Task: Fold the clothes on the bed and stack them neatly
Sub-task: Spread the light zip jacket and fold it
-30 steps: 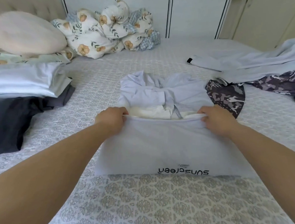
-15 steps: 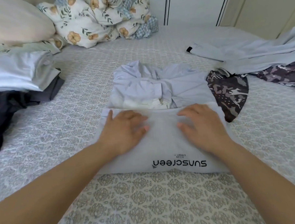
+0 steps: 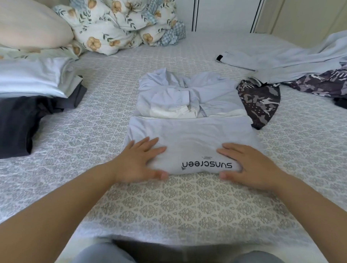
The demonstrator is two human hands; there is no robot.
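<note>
Pale blue garment [image 3: 190, 134], printed "sunscreen", partly folded, lies mid-bed [image 3: 191, 206]. Left hand [image 3: 139, 162] and right hand [image 3: 249, 165]: fingers straight on its near folded edge, thumbs beneath the edge, grip loose. Folded stack [image 3: 27, 78] left of the garment; camouflage piece [image 3: 260, 101] touching its right side; loose blue clothing [image 3: 296, 60] beyond it.

Left hand [image 3: 139, 160] and right hand [image 3: 247, 164] flat on near fold of pale blue garment [image 3: 190, 134], fingers straight, thumbs at near edge on patterned bed cover [image 3: 191, 200]. "sunscreen" print [image 3: 207, 165] between hands, upside down. Beyond hands: garment's crumpled upper part, white lining showing. Far right of right hand: camouflage cloth [image 3: 260, 101] touching garment, light blue clothing [image 3: 285, 63] behind it. Far left of left hand: folded stack [image 3: 27, 82], dark fabric beneath. Floral quilt [image 3: 124, 24] well beyond.
</note>
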